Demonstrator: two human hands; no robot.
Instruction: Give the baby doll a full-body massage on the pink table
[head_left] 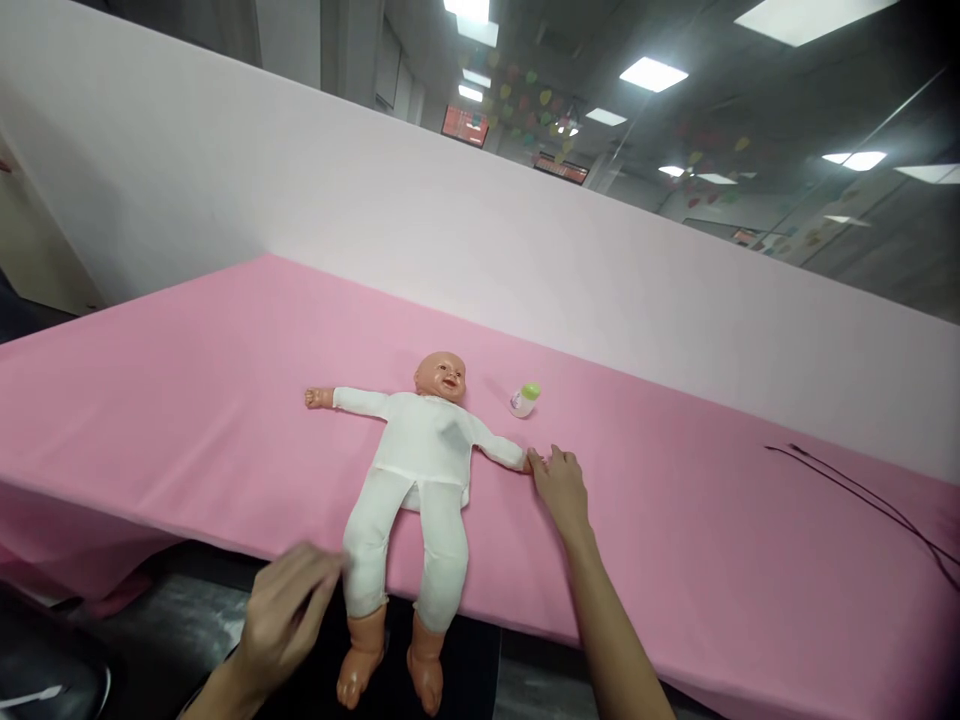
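A baby doll (424,435) in a white top and white trousers lies on its back with its arms spread. Its bare feet hang over the near edge of the pink-covered table (645,540). My right hand (561,490) has its fingers bent at the doll's hand on the right, which they partly hide. Beside the doll's lower leg on the left is my left hand (289,610), its fingers curled and smeared by motion. Whether it touches the leg I cannot tell. A small toy bottle (525,400) with a green top stands near the doll's head, apart from both hands.
Thin black cables (862,498) lie at the right side of the table. A white partition (480,235) runs along its back. At lower left are a dark chair (49,650) and the grey floor (187,620).
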